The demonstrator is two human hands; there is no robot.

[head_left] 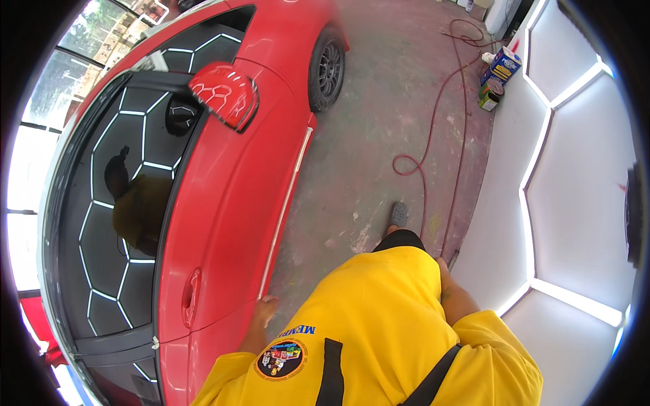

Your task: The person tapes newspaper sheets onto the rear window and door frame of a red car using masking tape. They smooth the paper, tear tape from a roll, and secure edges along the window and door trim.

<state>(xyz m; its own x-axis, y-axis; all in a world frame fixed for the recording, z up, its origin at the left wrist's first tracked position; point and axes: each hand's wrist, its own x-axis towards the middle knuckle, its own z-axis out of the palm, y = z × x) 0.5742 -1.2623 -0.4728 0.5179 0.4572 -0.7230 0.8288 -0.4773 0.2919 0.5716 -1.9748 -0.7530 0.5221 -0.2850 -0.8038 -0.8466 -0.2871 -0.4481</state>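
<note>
A red car stands along my left side. A pale strip runs along the lower edge of its door. At the near end of this strip, low beside the door, is my left hand. Its fingers look curled; what they hold, if anything, is too small to make out. My right arm bends down beside my thigh. Only a small part of my right hand shows there, near the wall's foot, its fingers hidden behind my body and yellow shirt.
A red hose loops across the stained concrete floor. Cans and a blue container stand against the white wall with its hexagonal light strips. Ahead are the car's front wheel and red side mirror.
</note>
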